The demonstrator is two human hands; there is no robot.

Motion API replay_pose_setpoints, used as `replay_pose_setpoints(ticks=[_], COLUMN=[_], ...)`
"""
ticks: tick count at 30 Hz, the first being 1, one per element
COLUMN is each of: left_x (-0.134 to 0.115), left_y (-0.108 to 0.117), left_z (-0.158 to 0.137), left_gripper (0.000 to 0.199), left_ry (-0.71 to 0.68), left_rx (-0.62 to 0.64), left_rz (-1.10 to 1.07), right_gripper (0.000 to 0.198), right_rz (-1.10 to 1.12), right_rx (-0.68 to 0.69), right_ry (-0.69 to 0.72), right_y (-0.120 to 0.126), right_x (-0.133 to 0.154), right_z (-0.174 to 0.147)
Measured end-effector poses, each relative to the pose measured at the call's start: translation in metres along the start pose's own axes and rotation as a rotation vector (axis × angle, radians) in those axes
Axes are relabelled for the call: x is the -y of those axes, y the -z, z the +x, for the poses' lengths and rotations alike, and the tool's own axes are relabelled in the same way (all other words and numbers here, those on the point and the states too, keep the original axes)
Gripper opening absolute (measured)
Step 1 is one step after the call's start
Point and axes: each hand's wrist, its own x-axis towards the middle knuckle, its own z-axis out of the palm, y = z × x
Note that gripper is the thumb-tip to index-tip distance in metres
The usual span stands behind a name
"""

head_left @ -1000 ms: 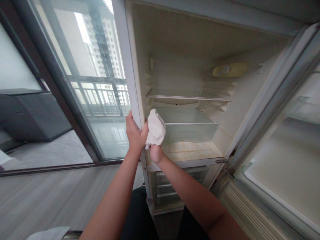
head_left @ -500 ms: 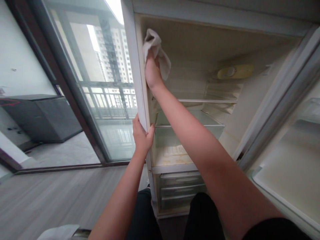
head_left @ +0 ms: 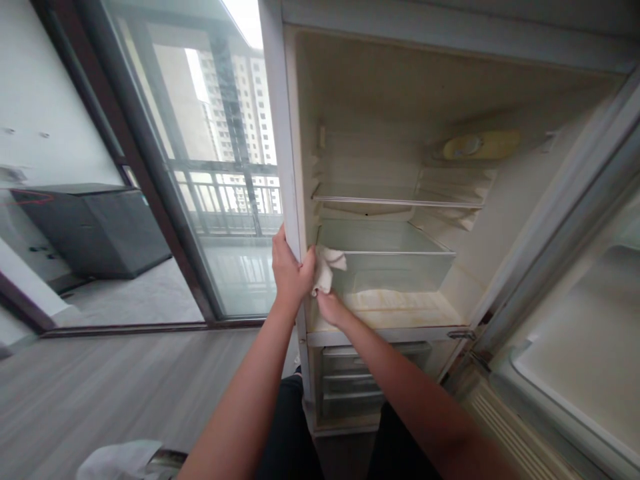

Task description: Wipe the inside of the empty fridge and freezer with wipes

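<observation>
An open refrigerator [head_left: 289, 133] stands before me, its inner walls yellowed. My left hand [head_left: 293, 270] grips the left edge of its frame, thumb on the inner side and fingers around the outside. Just inside that edge, my right hand [head_left: 331, 308] holds a crumpled white cloth [head_left: 327, 267] against the lower left inner wall. Part of the cloth lies close behind my left thumb. A glass shelf [head_left: 395, 196] crosses the compartment above, and a clear bin [head_left: 400, 267] sits beneath it, beside the cloth.
The refrigerator door [head_left: 575, 360] hangs open on the right. Clear freezer drawers [head_left: 350, 383] are below. A yellow lamp cover [head_left: 483, 145] is on the inner right wall. To the left are a glass sliding door [head_left: 225, 280], a grey cabinet [head_left: 110, 230] and wood-look flooring [head_left: 125, 387].
My right hand has moved down with the cloth, from the upper left corner of the compartment to its lower left wall. My left hand keeps its hold on the frame.
</observation>
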Motion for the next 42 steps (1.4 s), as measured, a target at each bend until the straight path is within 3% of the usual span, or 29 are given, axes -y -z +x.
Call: replay_pose_setpoints(ticks=[5, 11, 16, 24, 29, 32, 35, 42], left_x=[0.001, 0.002, 0.004, 0.005, 0.006, 0.006, 0.005, 0.003], left_y=[0.0, 0.001, 0.0, -0.001, -0.001, -0.002, -0.002, -0.002], left_z=[0.001, 0.001, 0.0, 0.0, 0.0, 0.001, 0.001, 0.001], left_gripper=[0.068, 0.067, 0.069, 0.074, 0.075, 0.076, 0.076, 0.073], left_ry=[0.0, 0.01, 0.024, 0.053, 0.066, 0.075, 0.071, 0.049], left_rx=[0.009, 0.015, 0.017, 0.046, 0.043, 0.033, 0.021, 0.003], left_rz=[0.014, 0.016, 0.011, -0.045, -0.057, -0.041, -0.021, -0.027], right_gripper=[0.056, 0.065, 0.071, 0.074, 0.069, 0.068, 0.076, 0.081], right_rz=[-0.146, -0.439, -0.553, -0.94, -1.011, -0.994, -0.917, -0.53], right_rx=[0.289, 0.423, 0.319, 0.014, -0.034, 0.009, 0.103, 0.371], right_ry=[-0.059, -0.072, -0.183, -0.645, -0.759, -0.76, -0.733, -0.359], right_y=[-0.018, -0.009, 0.024, 0.122, 0.157, 0.147, 0.116, 0.024], right_x=[0.015, 0.014, -0.019, -0.102, -0.118, -0.118, -0.108, -0.03], right_z=[-0.065, -0.088, -0.097, -0.124, -0.128, -0.115, -0.097, -0.087])
